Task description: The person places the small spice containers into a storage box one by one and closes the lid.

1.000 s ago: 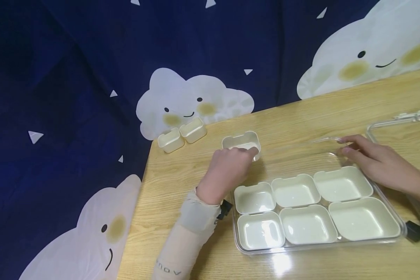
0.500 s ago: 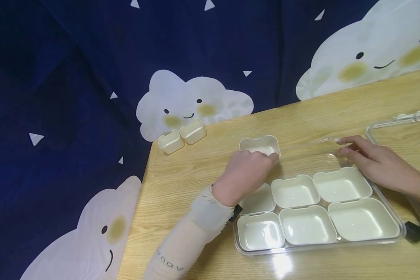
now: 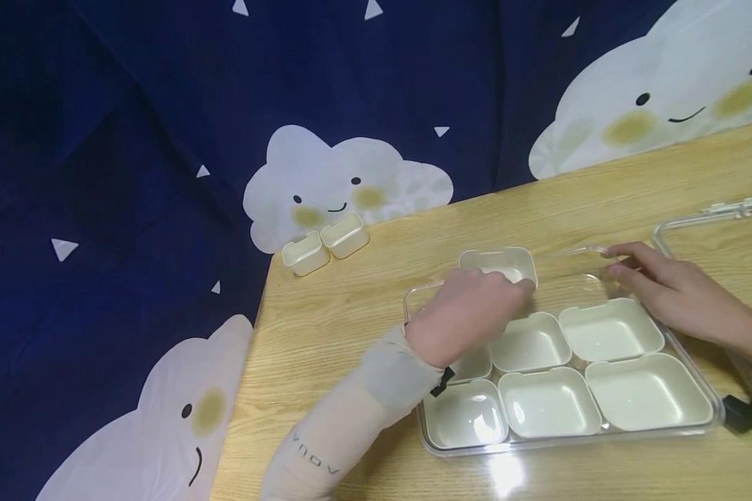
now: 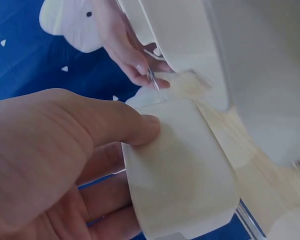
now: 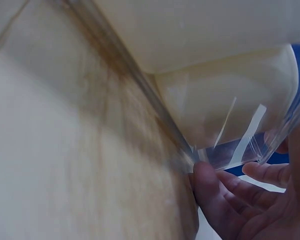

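My left hand (image 3: 476, 313) grips a small cream plastic bin (image 3: 498, 261) over the back of a clear plastic tray (image 3: 558, 444). The left wrist view shows the thumb pressed on one wall of this bin (image 4: 182, 175), with the other fingers on its far side. Inside the tray stand several similar cream bins (image 3: 551, 400) in two rows. At the tray's back right corner, my right hand (image 3: 683, 289) holds the clear wall. Close up, the right thumb and fingers (image 5: 267, 172) lie at the lower edge and rim of that corner.
Two smaller cream bins (image 3: 326, 243) stand side by side at the table's back left. A clear hinged lid or case (image 3: 742, 209) lies at the right edge. The wooden table (image 3: 326, 334) meets a dark blue cloth (image 3: 131, 209) with clouds behind and to the left.
My left hand has carried the cream bin to the right, from beside the tray's back left to over its back section. The right hand has stayed at the corner.
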